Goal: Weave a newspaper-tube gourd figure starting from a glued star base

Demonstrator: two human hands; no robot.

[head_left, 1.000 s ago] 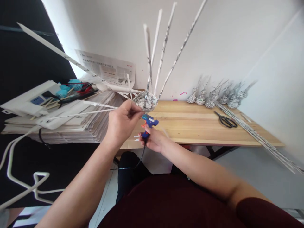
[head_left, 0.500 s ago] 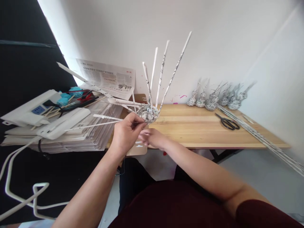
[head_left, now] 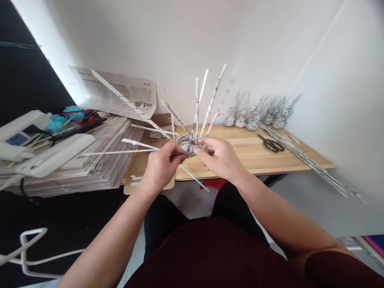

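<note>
Between my hands is a small round woven piece of rolled newspaper, held just above the table's front part. Long paper rods stick out of it, several upward and others to the left; one rod points down toward my lap. My left hand pinches the near left rim between thumb and fingers. With thumb and forefinger, my right hand grips the right side of the rim near the base of the upright rods. What lies under the fingertips is partly hidden.
Black-handled scissors and a bundle of long paper rods lie on the wooden table. Several gourd-shaped woven pieces line the wall. At left, a paper stack carries a white power strip; a newspaper sheet leans behind.
My right hand has risen from below the woven piece to its right rim and closed there. The upright rods have shifted with the piece. The whole view has swung slightly right.
</note>
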